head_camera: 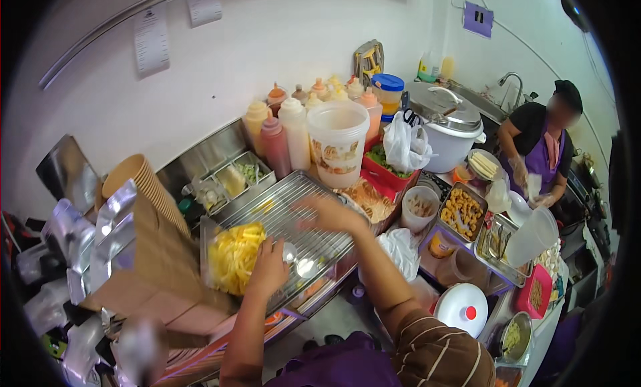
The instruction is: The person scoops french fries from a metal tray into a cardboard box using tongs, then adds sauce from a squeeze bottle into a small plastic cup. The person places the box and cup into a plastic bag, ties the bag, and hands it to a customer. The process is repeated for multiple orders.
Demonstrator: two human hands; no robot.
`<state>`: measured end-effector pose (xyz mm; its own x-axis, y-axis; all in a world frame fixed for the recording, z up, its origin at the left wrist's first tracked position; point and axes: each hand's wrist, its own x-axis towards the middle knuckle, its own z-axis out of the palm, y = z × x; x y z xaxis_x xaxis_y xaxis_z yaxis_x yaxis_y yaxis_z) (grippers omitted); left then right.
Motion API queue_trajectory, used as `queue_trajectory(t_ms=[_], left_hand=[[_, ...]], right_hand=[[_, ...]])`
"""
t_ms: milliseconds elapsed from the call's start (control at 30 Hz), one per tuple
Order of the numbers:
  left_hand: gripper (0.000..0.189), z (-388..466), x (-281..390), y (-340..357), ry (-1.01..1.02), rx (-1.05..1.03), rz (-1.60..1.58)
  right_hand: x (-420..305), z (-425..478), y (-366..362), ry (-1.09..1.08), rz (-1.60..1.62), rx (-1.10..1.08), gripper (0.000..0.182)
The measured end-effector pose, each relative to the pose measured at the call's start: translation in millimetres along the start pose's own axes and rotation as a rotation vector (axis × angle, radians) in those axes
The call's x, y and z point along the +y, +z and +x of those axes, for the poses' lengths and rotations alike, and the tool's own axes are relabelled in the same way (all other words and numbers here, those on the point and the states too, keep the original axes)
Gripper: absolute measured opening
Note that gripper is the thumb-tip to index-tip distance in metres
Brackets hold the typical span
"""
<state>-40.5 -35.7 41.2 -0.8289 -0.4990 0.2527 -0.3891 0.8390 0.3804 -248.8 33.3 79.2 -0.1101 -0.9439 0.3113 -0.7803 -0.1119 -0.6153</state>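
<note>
My left hand [270, 269] is at the right side of a heap of yellow strips [236, 254], perhaps fries, in a clear tub [204, 252]. Its fingertips meet the edge of the heap; whether they grip anything is hidden. Blurred by motion, my right hand [328, 214] hovers over a wire rack set in a metal tray [285, 207], fingers apart and nothing visible in them. A few yellow bits [264, 205] lie on the rack. Beside my left hand, a small round clear object [289, 253] is hard to make out.
Behind the tray stand squeeze bottles [295, 132], a white plastic bucket [338, 147] and a sectioned topping container [245, 174]. Stacked paper cups [145, 187] and brown bags [165, 257] crowd the left. A co-worker [541, 137] stands at right, beyond a pan of fried pieces [461, 212].
</note>
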Motion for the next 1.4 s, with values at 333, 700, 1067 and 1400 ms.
queue_trajectory(t_ms=[333, 700, 1067, 1400], left_hand=[[0.039, 34.9, -14.0, -6.7, -0.058, -0.378, -0.153], [0.011, 34.7, -9.1, -3.6, -0.054, -0.069, 0.036], [0.015, 46.9, -17.6, -26.6, -0.271, 0.181, -0.374], [0.048, 46.9, -3.7, 5.8, -0.597, 0.063, -1.876]], right_hand=[[257.2, 95.6, -171.9, 0.533, -0.29, 0.879, 0.054], [343.4, 150.8, -176.8, 0.534, -0.608, 0.959, 0.069], [179.9, 107.7, -388.3, -0.661, 1.408, 0.335, 0.071], [44.1, -8.4, -153.7, -0.13, 0.086, 1.055, 0.082]])
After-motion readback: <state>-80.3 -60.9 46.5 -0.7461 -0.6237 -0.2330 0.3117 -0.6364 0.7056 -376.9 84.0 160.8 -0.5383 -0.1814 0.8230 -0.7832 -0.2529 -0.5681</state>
